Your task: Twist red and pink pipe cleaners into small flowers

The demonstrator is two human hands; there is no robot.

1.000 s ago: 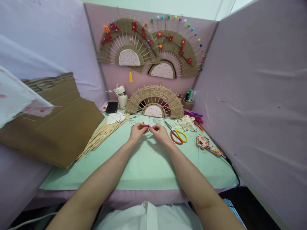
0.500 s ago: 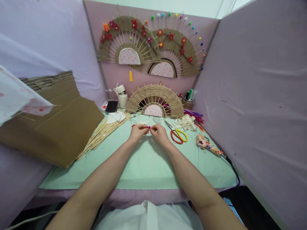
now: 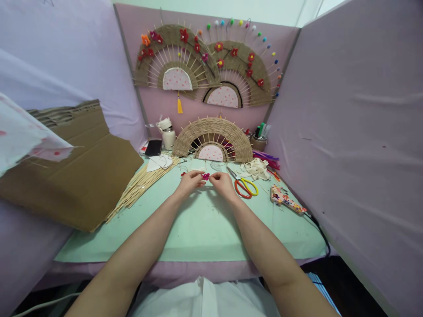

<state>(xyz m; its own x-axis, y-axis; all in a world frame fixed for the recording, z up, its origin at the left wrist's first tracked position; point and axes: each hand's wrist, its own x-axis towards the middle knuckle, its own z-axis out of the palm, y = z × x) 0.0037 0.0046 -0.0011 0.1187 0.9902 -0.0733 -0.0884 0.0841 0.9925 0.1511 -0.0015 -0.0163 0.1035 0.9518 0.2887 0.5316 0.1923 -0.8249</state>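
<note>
A small magenta flower [image 3: 205, 176], seemingly bent from fuzzy pipe cleaner, is held above the mint table between my two hands. My left hand [image 3: 191, 182] pinches its left side with thumb and fingertips. At the flower's right edge, the fingers of my right hand [image 3: 222, 182] are pinched together; whether they grip a petal is too small to make out. A red flower [image 3: 183, 174] lies just beyond my left hand. Behind both hands stands a twine-wrapped half-round fan [image 3: 213, 127] with a dotted pink centre.
Scissors [image 3: 245, 186] with red and yellow handles lie right of my right hand. Farther right rests a floral-patterned glue gun [image 3: 287, 200] with a black cord. Thin sticks [image 3: 140, 185] and a cardboard sheet [image 3: 82, 176] occupy the left. Cream fabric scraps [image 3: 257, 169] lie at the back right.
The magenta piece shows more fully now, its petals spread out between my hands. My right fingertips have shifted slightly to the right, widening the gap between the hands.
</note>
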